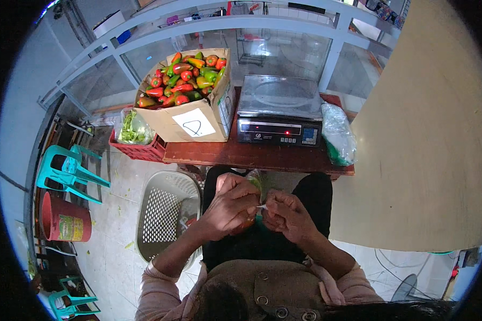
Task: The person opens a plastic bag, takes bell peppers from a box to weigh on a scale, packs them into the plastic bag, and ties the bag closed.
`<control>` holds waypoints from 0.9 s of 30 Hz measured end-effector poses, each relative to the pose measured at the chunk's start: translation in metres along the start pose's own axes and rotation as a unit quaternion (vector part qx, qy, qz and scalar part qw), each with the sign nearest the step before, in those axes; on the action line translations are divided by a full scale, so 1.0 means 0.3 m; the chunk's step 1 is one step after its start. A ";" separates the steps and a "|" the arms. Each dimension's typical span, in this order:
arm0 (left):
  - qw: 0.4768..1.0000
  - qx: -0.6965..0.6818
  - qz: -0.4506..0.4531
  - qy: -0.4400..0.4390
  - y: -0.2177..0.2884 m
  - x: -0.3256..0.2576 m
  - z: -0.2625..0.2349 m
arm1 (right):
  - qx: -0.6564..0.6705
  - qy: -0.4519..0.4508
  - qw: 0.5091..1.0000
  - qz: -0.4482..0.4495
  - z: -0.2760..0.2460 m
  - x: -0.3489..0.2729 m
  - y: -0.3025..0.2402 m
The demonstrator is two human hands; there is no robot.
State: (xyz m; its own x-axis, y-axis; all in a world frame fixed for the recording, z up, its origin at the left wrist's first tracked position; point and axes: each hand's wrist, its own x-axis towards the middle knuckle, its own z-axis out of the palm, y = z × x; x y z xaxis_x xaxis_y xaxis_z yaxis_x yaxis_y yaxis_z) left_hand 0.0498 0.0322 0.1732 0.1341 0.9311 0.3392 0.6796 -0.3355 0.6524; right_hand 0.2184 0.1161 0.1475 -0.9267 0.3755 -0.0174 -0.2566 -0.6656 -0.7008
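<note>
Above my lap, both hands are closed on a clear plastic bag (256,179), part of which shows between them with something green inside. My left hand (231,206) has its fingers curled around the bag, and a reddish patch shows under its palm. My right hand (287,215) pinches a thin whitish end that stretches across from the left hand. Most of the bag and its contents are hidden by my fingers. Ahead of me, a cardboard box (185,123) heaped with red and green peppers (185,77) stands beside a digital scale (279,109) with a metal pan.
A dark red bench (209,154) carries the box, scale and a plastic bundle (338,134). To the left are a grey perforated basket (158,214), a red crate (144,150) with bagged greens, teal stools (64,166) and a red bucket (64,216). A beige panel (423,160) fills the right side.
</note>
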 end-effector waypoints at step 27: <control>0.825 -0.489 -0.207 0.195 -0.222 0.063 0.157 | -0.259 0.128 0.957 -0.030 -0.308 0.136 0.162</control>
State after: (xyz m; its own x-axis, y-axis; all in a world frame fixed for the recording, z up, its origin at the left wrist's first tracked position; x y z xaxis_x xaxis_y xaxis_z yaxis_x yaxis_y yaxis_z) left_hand 0.0412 0.0788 0.1043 -0.3350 0.9420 0.0176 -0.3232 -0.1324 0.9370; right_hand 0.1934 0.1587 0.0469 -0.7996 0.5932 -0.0939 -0.0746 -0.2532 -0.9645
